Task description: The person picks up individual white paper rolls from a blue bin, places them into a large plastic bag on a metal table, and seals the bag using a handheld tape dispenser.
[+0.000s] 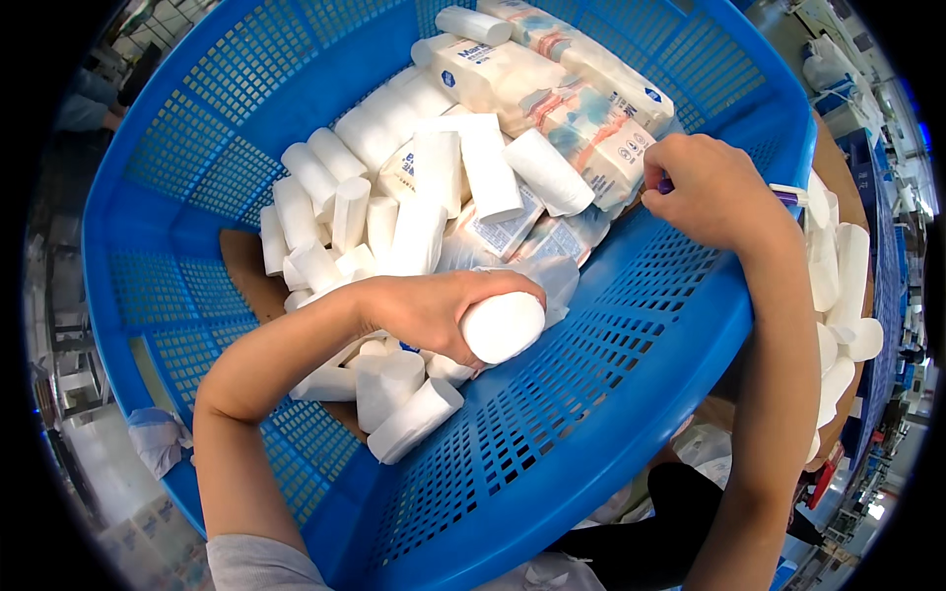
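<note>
My left hand [419, 307] reaches into the big blue basket [581, 369] and is wrapped round a white paper roll [503, 328], whose round end faces me. Loose white rolls [419, 419] lie under and beside that hand. Over the basket's right side, my right hand [705, 185] is closed on a slim purple-and-white tool [788, 197]; its exact kind is unclear, since the fingers cover most of it. Just left of this hand lie printed plastic packs of rolls [581, 113]. A clear plastic wrapper [552, 281] lies behind the held roll.
Many more white rolls [315, 177] are piled on the basket's left and far side. Brown cardboard [246, 271] shows at its bottom. Outside to the right, further rolls [847, 286] lie on a brown surface. A crumpled wrapper [158, 438] hangs at the basket's left rim.
</note>
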The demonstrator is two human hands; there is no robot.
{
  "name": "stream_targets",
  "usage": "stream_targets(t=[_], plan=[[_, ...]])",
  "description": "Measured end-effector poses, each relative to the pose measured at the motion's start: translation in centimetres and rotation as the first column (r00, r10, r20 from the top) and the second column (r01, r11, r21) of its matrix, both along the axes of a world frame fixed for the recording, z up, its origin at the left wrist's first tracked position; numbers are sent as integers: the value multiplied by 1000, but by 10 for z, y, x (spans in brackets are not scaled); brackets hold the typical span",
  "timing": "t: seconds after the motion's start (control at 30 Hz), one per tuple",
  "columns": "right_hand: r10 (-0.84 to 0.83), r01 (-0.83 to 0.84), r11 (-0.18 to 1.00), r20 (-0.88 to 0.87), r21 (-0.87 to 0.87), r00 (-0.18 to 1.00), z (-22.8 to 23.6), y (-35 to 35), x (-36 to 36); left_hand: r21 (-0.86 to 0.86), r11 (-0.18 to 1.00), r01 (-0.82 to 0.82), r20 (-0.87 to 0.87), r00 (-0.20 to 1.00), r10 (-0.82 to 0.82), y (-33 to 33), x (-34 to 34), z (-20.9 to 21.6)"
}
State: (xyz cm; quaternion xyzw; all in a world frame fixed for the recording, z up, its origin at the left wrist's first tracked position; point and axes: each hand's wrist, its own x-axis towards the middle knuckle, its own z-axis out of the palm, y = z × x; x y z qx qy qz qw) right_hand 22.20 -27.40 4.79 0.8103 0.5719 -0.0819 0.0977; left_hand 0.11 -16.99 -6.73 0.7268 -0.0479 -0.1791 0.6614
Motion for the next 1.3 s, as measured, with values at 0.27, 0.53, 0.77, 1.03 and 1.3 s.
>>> stream_targets(t=[0.27, 0.53, 0.77, 1.03, 1.3], plan=[[-18, 18, 1000, -3, -11, 1000, 2, 1, -3, -530, 447, -721, -489, 690, 534, 0, 15, -23], [-48, 47, 997, -23, -61, 999, 6, 1, -4, -642, -486, -593, -767, 484, 423, -7, 38, -61], [-48, 47, 997, -20, -67, 999, 4, 3, -4, -663, -594, -456, -747, 452, 487, -3, 41, -61], [-39, 38, 998, -20, -52, 999, 4, 1, -4, -700, -578, -419, -713, 368, 596, 20, 30, -69], [-13, 13, 999, -17, -32, 1000, 8, 2, -9, -673, -582, -456, -730, 284, 622, 35, 23, -63]])
